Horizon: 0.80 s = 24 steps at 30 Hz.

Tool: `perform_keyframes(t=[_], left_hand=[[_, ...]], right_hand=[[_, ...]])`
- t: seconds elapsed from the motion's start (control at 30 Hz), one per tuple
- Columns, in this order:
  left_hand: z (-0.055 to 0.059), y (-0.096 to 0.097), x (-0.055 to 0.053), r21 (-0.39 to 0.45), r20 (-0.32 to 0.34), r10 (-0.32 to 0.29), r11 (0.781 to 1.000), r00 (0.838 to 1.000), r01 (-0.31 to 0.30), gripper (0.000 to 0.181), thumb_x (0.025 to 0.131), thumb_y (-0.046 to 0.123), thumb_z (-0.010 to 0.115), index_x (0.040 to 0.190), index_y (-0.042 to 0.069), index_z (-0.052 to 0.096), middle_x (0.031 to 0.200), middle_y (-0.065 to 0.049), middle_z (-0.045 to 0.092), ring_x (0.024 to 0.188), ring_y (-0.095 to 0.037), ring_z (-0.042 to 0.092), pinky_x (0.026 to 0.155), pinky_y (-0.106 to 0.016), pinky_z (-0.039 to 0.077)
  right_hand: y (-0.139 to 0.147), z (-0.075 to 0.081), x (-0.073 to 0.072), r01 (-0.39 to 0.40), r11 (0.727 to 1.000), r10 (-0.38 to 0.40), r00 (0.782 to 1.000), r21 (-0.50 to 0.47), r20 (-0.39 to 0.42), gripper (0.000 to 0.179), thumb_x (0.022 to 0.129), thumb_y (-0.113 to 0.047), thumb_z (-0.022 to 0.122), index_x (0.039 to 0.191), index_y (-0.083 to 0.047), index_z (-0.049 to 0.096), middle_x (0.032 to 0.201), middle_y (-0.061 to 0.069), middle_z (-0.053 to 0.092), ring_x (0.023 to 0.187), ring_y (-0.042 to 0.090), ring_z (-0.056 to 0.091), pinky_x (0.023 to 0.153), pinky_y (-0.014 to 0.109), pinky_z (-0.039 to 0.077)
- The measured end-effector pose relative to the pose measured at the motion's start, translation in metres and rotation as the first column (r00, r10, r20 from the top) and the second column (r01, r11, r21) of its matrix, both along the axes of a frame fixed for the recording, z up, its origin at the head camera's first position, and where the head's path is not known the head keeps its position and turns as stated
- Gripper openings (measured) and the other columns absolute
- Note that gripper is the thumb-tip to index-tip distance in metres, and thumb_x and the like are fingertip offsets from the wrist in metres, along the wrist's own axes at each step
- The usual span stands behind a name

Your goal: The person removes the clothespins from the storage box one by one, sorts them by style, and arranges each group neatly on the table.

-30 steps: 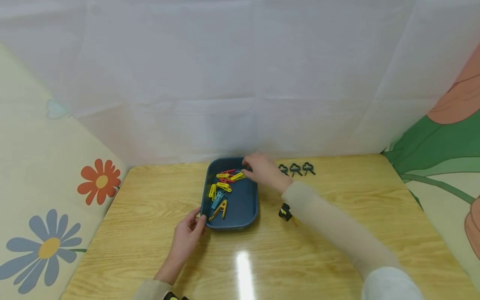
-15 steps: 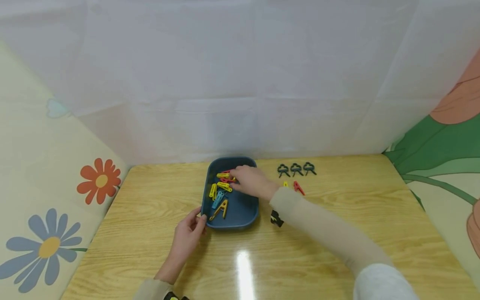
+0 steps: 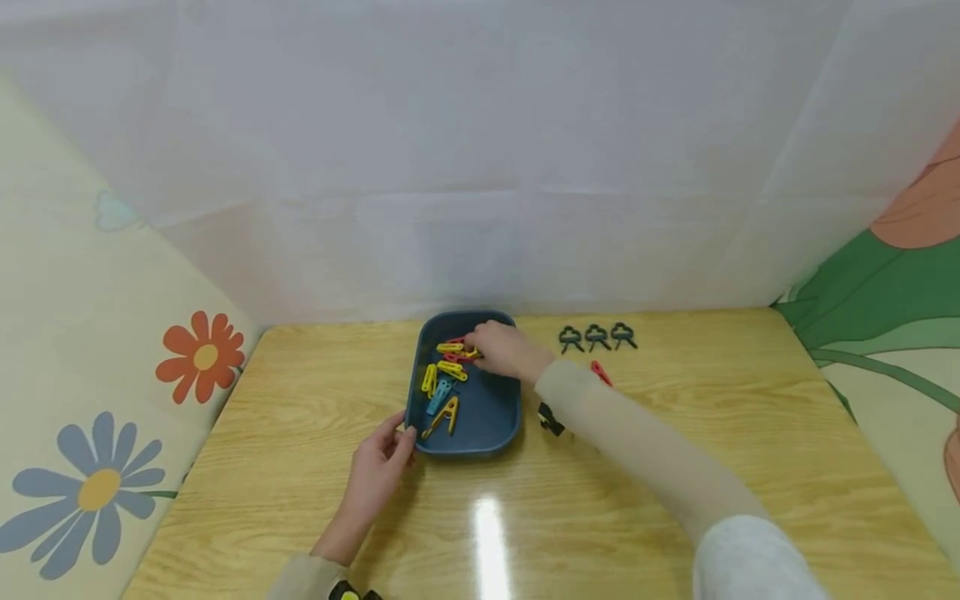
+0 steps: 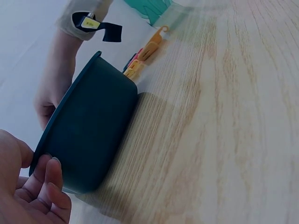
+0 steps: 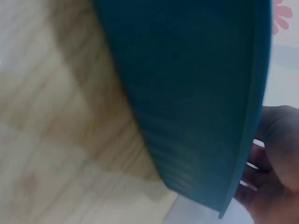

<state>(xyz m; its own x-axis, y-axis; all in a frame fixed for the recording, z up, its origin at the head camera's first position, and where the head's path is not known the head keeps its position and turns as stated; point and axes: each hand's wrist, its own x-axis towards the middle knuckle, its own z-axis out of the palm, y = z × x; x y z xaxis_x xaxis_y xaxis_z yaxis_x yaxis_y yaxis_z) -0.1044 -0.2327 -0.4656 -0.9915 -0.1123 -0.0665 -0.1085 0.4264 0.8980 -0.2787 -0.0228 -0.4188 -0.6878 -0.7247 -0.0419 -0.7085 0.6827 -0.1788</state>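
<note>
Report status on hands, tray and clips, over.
Left hand holding tray by rim. Right hand inside tray, at clips; hold unclear. Same hand blocks view there.

No legible txt/nos.; yellow label (image 4: 90, 23) on blk R-wrist device (image 4: 112, 32) too blurry to read.

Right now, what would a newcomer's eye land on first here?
Probably the dark blue tray on the wooden table, with bright clothespins mostly in its left half. The left hand grips its near left corner, while the right hand reaches in over its right rim. Then three dark clips lined up right of the tray, and the orange-red flower pictured at far left.
</note>
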Motion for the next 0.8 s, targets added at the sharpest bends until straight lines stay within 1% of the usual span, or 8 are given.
perform_keyframes(t=[0.1,0.27,0.4,0.53,0.63,0.8], left_hand=[[0.0,0.0,0.0,-0.003,-0.007,-0.003,1.0,1.0,0.003,0.042,0.11,0.017,0.054,0.147,-0.003,0.053,0.09,-0.014,0.065,0.074,-0.016,0.059,0.058,-0.025,0.047],[0.0,0.0,0.0,-0.006,-0.022,-0.001,1.0,1.0,0.001,0.042,0.11,0.015,0.054,0.146,-0.005,0.053,0.088,-0.012,0.064,0.074,-0.015,0.059,0.06,-0.024,0.049],[-0.001,0.001,0.0,-0.006,-0.032,0.001,1.0,1.0,-0.001,0.041,0.109,0.013,0.055,0.145,-0.006,0.053,0.087,-0.012,0.064,0.073,-0.015,0.059,0.061,-0.024,0.049],[-0.001,0.002,0.001,-0.01,-0.032,-0.001,1.0,0.999,0.0,0.041,0.109,0.013,0.055,0.146,-0.007,0.053,0.087,-0.014,0.065,0.072,-0.015,0.059,0.06,-0.023,0.048],[-0.002,0.002,0.0,-0.014,-0.024,0.0,1.0,1.0,-0.001,0.041,0.109,0.013,0.054,0.146,-0.006,0.053,0.088,-0.015,0.065,0.072,-0.015,0.059,0.06,-0.023,0.048],[-0.001,0.001,0.001,-0.011,-0.031,0.002,1.0,1.0,-0.003,0.041,0.109,0.012,0.054,0.145,-0.006,0.053,0.088,-0.014,0.065,0.072,-0.014,0.059,0.059,-0.024,0.048]], right_hand=[[0.002,0.002,-0.007,-0.03,0.999,0.03,0.999,0.029,-0.011,0.027,0.102,-0.016,0.07,0.127,-0.006,0.069,0.123,0.013,0.067,0.116,0.029,0.063,0.1,0.04,0.051],[0.002,0.005,-0.015,-0.061,0.992,0.064,0.998,0.113,-0.025,0.03,0.102,-0.014,0.068,0.131,-0.003,0.067,0.124,0.014,0.066,0.118,0.03,0.062,0.103,0.039,0.049],[0.001,0.004,-0.018,-0.042,0.984,0.049,0.998,0.173,-0.032,0.029,0.105,-0.011,0.063,0.133,-0.004,0.067,0.126,0.014,0.066,0.119,0.029,0.061,0.104,0.039,0.049],[0.001,0.001,-0.02,-0.015,0.976,0.024,0.999,0.219,-0.036,0.026,0.107,-0.01,0.057,0.129,-0.007,0.07,0.123,0.012,0.07,0.116,0.027,0.064,0.103,0.038,0.05],[0.002,0.0,-0.021,-0.018,0.976,0.022,1.0,0.219,-0.018,0.024,0.107,-0.009,0.058,0.126,-0.008,0.072,0.121,0.011,0.071,0.114,0.027,0.065,0.102,0.038,0.051],[0.005,0.001,-0.021,-0.056,0.981,0.054,0.998,0.186,0.016,0.022,0.103,-0.01,0.066,0.124,-0.006,0.073,0.12,0.011,0.072,0.113,0.026,0.066,0.099,0.038,0.052]])
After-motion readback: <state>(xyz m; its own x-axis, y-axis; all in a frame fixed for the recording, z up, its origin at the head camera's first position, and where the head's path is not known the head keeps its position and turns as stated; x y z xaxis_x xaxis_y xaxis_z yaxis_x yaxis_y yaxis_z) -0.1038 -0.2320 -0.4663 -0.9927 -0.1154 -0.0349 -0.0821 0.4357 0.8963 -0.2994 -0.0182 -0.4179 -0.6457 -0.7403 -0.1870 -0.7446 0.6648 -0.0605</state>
